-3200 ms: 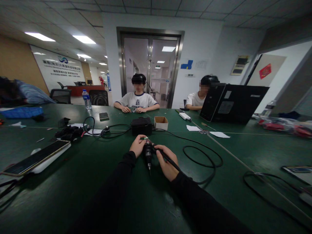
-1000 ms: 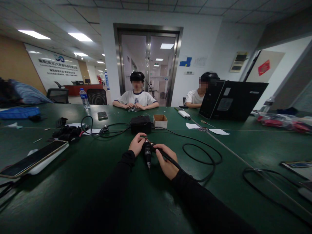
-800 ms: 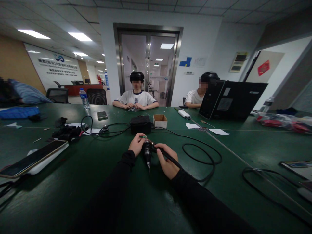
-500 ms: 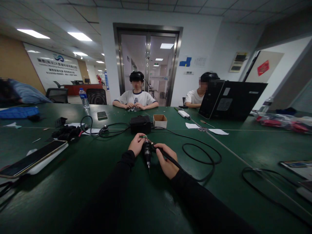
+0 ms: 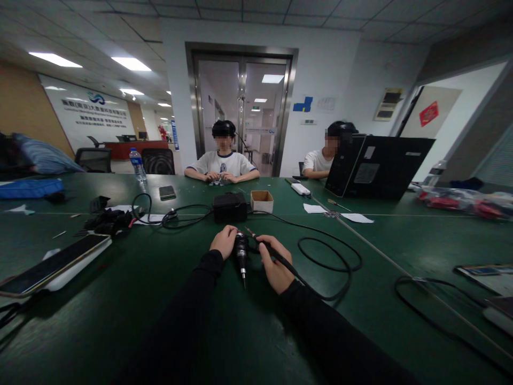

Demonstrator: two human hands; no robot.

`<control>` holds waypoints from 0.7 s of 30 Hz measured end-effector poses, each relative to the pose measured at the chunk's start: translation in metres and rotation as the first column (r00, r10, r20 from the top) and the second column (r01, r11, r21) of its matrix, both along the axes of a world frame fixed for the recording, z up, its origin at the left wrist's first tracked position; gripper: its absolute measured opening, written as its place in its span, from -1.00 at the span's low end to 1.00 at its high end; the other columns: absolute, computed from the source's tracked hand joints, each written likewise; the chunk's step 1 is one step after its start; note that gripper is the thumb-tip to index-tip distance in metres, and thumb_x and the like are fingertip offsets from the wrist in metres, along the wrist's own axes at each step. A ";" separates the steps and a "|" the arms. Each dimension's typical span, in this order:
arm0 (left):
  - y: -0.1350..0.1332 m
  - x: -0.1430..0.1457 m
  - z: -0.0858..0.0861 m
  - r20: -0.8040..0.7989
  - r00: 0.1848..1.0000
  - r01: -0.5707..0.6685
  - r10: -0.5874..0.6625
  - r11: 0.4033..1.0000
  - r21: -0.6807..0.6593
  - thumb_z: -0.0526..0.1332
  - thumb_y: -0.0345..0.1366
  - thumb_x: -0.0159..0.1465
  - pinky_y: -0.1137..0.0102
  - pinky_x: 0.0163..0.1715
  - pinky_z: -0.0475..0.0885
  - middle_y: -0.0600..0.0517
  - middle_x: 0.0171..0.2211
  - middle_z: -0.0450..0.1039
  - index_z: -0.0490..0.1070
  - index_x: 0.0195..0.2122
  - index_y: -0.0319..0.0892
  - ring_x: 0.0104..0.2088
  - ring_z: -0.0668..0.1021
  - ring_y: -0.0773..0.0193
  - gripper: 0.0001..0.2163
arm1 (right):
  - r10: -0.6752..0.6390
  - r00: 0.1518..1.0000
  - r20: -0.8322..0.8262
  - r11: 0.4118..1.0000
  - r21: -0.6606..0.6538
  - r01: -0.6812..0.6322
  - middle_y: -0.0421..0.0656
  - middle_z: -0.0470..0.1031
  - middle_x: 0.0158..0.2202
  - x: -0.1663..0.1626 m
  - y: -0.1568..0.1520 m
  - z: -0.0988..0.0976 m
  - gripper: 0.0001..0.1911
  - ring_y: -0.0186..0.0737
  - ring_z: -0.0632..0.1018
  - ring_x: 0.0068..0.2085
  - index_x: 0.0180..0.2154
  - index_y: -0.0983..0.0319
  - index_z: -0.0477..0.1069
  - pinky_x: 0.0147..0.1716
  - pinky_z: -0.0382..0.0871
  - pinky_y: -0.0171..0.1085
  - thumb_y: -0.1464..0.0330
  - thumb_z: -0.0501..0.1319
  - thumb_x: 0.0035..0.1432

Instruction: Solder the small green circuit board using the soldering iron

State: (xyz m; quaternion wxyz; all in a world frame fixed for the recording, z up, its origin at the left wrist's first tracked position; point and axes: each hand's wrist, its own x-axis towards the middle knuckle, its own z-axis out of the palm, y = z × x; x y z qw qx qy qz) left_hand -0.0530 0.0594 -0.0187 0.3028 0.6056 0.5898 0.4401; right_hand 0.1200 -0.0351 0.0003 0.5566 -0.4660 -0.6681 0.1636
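My right hand (image 5: 277, 266) is closed like a pen grip on a soldering iron (image 5: 266, 241), whose metal tip points up and left. Its black cable trails out over the back of the hand. My left hand (image 5: 223, 243) is closed in a pinch at the far end of a black tool (image 5: 241, 251) with a thin pointed shaft facing me. What the left fingertips pinch is too small to make out. The iron's tip stands just right of the black tool's far end, a little apart from those fingertips.
Beyond my hands are a black box (image 5: 230, 207) and a small open cardboard box (image 5: 262, 202). Cable loops (image 5: 329, 254) lie to the right. A phone (image 5: 60, 262) rests at left. Two people sit across the green table, one beside a black computer case (image 5: 377, 167).
The iron's tip has drawn away from the black tool's far end. A small green piece at my left fingertips no longer shows. The view has shifted slightly.
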 end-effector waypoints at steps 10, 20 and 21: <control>0.008 -0.003 0.011 0.013 0.999 0.040 -0.038 0.988 -0.148 0.20 -0.16 0.15 0.27 -0.12 0.37 -0.03 -0.39 0.50 0.41 -0.33 -0.09 -0.25 0.54 0.06 -0.85 | -0.010 0.998 -0.062 1.000 -0.005 0.010 -0.15 0.55 -0.23 0.000 0.001 0.000 -0.78 -0.18 0.55 -0.26 -0.18 0.17 0.47 -0.29 0.44 -0.25 0.29 0.09 0.24; -0.013 0.004 0.029 -0.037 0.987 0.132 -0.155 0.928 -0.349 0.46 -0.17 -0.27 0.44 -0.59 0.38 0.00 -0.38 0.47 0.38 -0.23 -0.11 -0.59 0.45 0.32 -0.47 | -0.034 0.996 -0.081 0.999 -0.001 0.034 -0.16 0.54 -0.28 -0.001 0.007 -0.005 -0.77 -0.18 0.54 -0.24 -0.19 0.17 0.47 -0.29 0.44 -0.25 0.30 0.08 0.22; -0.015 0.007 0.028 -0.053 0.984 0.143 -0.169 0.935 -0.325 0.46 -0.20 -0.30 0.46 -0.59 0.37 -0.05 -0.31 0.47 0.37 -0.23 -0.11 -0.55 0.47 0.31 -0.45 | -0.033 0.996 -0.079 0.999 0.007 0.034 -0.16 0.54 -0.28 0.000 0.008 -0.005 -0.77 -0.18 0.54 -0.23 -0.19 0.17 0.47 -0.28 0.44 -0.25 0.30 0.08 0.22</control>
